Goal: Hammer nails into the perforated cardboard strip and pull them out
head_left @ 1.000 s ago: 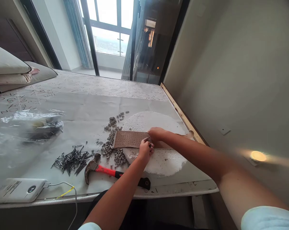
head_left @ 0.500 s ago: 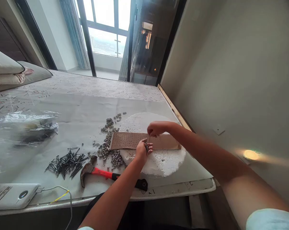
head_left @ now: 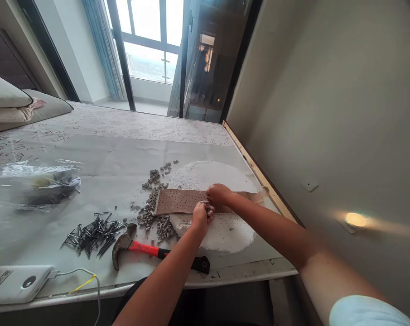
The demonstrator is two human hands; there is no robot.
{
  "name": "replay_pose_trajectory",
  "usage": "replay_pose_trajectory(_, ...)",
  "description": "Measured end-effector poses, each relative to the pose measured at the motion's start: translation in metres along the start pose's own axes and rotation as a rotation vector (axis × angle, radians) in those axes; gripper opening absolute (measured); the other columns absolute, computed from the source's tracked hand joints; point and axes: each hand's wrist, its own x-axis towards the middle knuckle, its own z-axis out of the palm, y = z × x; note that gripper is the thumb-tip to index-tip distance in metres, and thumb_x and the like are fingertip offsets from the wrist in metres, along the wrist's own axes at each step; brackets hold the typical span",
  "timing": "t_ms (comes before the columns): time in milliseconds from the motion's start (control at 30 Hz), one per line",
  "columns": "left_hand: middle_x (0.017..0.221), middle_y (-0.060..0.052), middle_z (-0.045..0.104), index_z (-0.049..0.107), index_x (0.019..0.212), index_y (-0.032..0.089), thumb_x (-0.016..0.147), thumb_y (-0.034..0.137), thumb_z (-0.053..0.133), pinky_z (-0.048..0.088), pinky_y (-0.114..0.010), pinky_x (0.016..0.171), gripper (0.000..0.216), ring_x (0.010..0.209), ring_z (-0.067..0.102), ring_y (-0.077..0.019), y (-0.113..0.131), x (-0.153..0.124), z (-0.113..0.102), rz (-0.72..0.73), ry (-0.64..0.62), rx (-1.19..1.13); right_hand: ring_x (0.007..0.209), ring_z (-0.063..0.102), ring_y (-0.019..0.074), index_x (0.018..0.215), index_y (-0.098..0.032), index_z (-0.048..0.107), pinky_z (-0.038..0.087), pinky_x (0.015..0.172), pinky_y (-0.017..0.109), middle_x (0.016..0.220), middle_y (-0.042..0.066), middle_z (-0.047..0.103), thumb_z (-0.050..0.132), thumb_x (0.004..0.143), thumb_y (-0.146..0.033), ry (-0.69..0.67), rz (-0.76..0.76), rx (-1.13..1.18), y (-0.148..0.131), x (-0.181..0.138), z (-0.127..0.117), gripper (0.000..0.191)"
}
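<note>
A brown strip (head_left: pixel 177 201) with rows of small holes lies across a white foam disc (head_left: pixel 225 237). Its right end curls up past the disc's edge. My left hand (head_left: pixel 200 216) is closed around several nails, resting at the strip's near edge. Over the strip, right beside it, my right hand (head_left: pixel 219 194) is pinched on a thin nail, mostly hidden by the fingers. The part of the strip under my right hand is covered from sight. A hammer (head_left: pixel 145 247) with a red and black handle lies near my left forearm, beside a pile of loose nails (head_left: pixel 92 235).
Grey gravel (head_left: pixel 153 203) is scattered along the left of the disc. A clear plastic bag (head_left: pixel 51 183) lies farther left. A white power bank (head_left: pixel 17 283) with a cable (head_left: pixel 79 270) sits at the bed's front edge. A wooden rail (head_left: pixel 255 170) and wall bound the right.
My right hand has come down toward the strip, close to my left hand. The strip's right end has lifted and curled. The view has shifted slightly.
</note>
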Motion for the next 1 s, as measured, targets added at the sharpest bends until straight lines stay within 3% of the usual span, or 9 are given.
replay_pose_trajectory(300, 0.058, 0.002, 0.049, 0.040, 0.076, 0.018, 0.062, 0.013, 0.047, 0.019, -0.017, 0.041, 0.017, 0.040, 0.033, -0.0042, -0.002, 0.001, -0.001, 0.028, 0.010, 0.016, 0.081, 0.065, 0.0242, 0.084, -0.011, 0.069, 0.047, 0.063, 0.026, 0.088, 0.015, 0.069, 0.062, 0.068, -0.021, -0.027, -0.100, -0.136, -0.011, 0.004, -0.002, 0.020)
replay_pose_trajectory(667, 0.057, 0.002, 0.050, 0.041, 0.073, 0.018, 0.063, 0.014, 0.051, 0.016, -0.018, 0.040, 0.015, 0.039, 0.033, -0.0036, -0.003, -0.001, 0.002, 0.050, -0.011, 0.008, 0.087, 0.064, 0.0231, 0.090, -0.009, 0.067, 0.047, 0.070, 0.028, 0.095, 0.016, 0.068, 0.049, 0.080, -0.016, -0.082, -0.231, -0.179, -0.001, 0.006, -0.009, 0.022)
replay_pose_trajectory(800, 0.058, 0.001, 0.051, 0.041, 0.075, 0.018, 0.062, 0.013, 0.049, 0.019, -0.017, 0.040, 0.016, 0.040, 0.034, -0.0035, -0.004, 0.001, 0.001, 0.049, 0.001, 0.011, 0.085, 0.065, 0.0222, 0.090, -0.010, 0.067, 0.047, 0.068, 0.027, 0.094, 0.016, 0.068, 0.050, 0.078, -0.015, -0.106, -0.191, -0.165, 0.002, 0.008, -0.008, 0.021)
replay_pose_trajectory(1000, 0.059, 0.001, 0.050, 0.042, 0.077, 0.017, 0.060, 0.012, 0.047, 0.019, -0.017, 0.041, 0.019, 0.040, 0.035, -0.0033, -0.008, 0.006, 0.000, 0.035, 0.012, -0.001, 0.081, 0.066, 0.0249, 0.089, -0.012, 0.069, 0.048, 0.063, 0.028, 0.087, 0.015, 0.069, 0.059, 0.072, -0.030, -0.140, -0.099, -0.125, 0.000, 0.012, 0.002, 0.027)
